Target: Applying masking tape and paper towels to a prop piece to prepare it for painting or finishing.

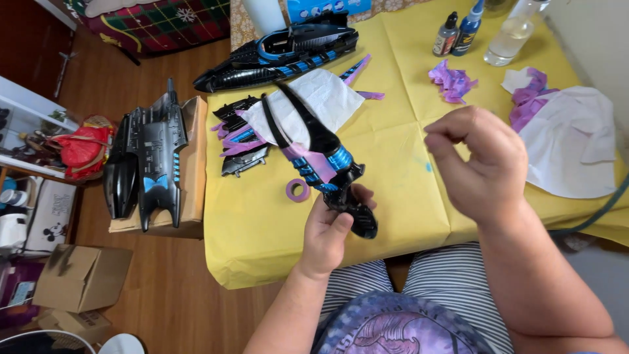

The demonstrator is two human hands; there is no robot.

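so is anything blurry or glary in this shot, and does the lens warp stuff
Head view: the right hand is softened by motion blur, the left hand and the black-and-blue model part are sharper; light is soft and even with faint shadows, no harsh glare; wide-angle bending shows at the edges.

A home hobby corner: wood floor (170, 288), cardboard boxes (82, 276) at lower left, a quilt (157, 25) at upper left, and a paper-covered table (393, 131) with paint bottles (458, 33).

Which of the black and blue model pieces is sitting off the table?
The black model hull with blue accents, lying on the cardboard box left of the yellow table. The others are on the table or in the left hand.
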